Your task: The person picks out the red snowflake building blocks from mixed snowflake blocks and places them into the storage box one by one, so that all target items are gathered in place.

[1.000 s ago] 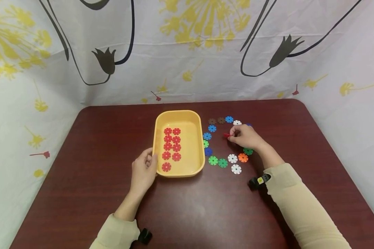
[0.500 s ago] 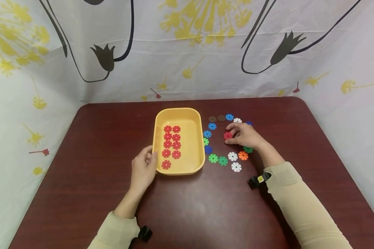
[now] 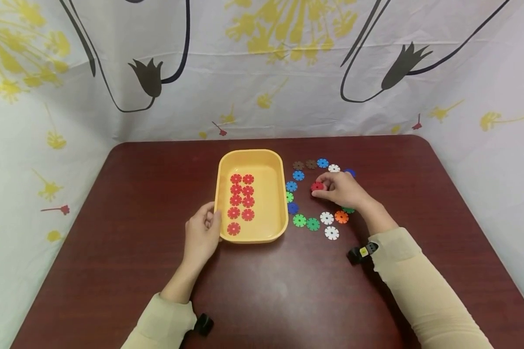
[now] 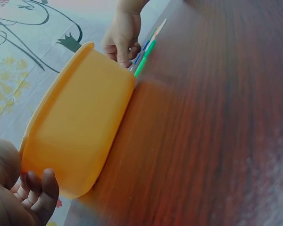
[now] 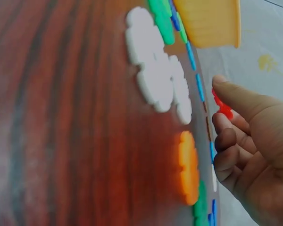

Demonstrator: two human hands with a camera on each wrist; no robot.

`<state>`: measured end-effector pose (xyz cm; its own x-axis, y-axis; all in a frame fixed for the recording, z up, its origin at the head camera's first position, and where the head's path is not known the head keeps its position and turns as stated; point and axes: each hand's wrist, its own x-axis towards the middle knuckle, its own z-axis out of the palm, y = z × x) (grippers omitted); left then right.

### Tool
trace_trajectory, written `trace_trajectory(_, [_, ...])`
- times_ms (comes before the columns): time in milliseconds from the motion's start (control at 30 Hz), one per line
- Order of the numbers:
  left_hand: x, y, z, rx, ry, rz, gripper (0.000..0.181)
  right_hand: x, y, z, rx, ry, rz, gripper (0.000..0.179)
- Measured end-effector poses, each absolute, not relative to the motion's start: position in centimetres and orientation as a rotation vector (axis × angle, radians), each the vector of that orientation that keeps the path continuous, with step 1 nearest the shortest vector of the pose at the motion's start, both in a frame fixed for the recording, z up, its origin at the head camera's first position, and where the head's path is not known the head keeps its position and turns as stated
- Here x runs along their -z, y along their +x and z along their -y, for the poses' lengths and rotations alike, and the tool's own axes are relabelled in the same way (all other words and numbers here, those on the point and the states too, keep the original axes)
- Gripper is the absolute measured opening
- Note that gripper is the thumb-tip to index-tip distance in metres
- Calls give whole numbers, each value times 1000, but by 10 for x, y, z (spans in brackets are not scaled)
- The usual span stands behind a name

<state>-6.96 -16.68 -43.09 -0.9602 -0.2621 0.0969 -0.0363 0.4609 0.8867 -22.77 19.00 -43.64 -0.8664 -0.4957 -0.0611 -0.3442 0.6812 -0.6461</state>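
Note:
A yellow plastic tray [image 3: 268, 194] stands on the table, with several red notched discs [image 3: 236, 199] in two columns along its left half. My left hand [image 3: 202, 237] grips the tray's left rim near its front corner, thumb over the edge and fingers along the outside wall, as the left wrist view also shows. To the right of the tray, my right hand [image 3: 342, 189] pinches one red notched disc [image 3: 316, 186] between thumb and fingers. In the right wrist view this red disc [image 5: 224, 108] is partly hidden behind the thumb.
Several notched discs form a loose ring beneath and around the right hand, among them a blue disc [image 3: 298, 175], an orange disc [image 3: 341, 216] and a white disc [image 3: 332, 233]. Brown discs [image 3: 311, 165] lie at the back. A patterned cloth [image 3: 262, 97] hangs behind the table.
The red disc in my right hand has turned from edge-on to showing its face, then shifted slightly left as the fingers closed nearer round it. My left hand stays at the tray.

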Motion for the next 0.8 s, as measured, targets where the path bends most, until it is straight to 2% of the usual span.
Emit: trace_trajectory(800, [430,-71,165,1504,259,2483,32,398,-213,-142,1146,-873,-2683,37])
